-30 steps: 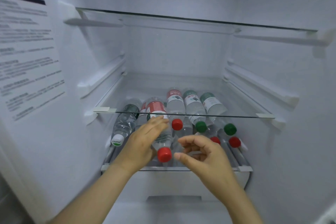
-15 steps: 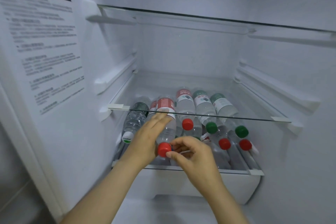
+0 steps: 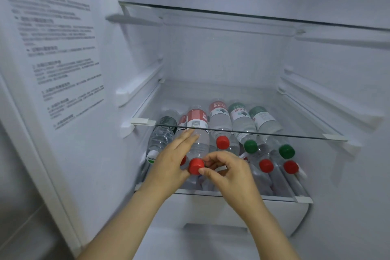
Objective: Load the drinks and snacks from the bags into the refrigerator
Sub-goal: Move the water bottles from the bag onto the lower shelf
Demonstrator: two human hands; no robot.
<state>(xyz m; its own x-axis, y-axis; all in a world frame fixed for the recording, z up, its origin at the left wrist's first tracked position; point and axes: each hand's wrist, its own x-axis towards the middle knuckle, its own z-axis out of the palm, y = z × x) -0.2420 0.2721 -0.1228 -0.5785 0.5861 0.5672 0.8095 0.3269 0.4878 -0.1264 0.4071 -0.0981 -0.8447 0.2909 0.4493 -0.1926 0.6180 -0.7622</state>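
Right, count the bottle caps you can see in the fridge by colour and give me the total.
Red round plastic caps: 5 (one half hidden behind the left hand)
Green round plastic caps: 2
White round plastic cap: 1
Total: 8

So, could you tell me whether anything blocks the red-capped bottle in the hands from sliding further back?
Nothing visible does: the red-capped bottle lies on the lower bottles, under the glass shelf, with bare space behind it.
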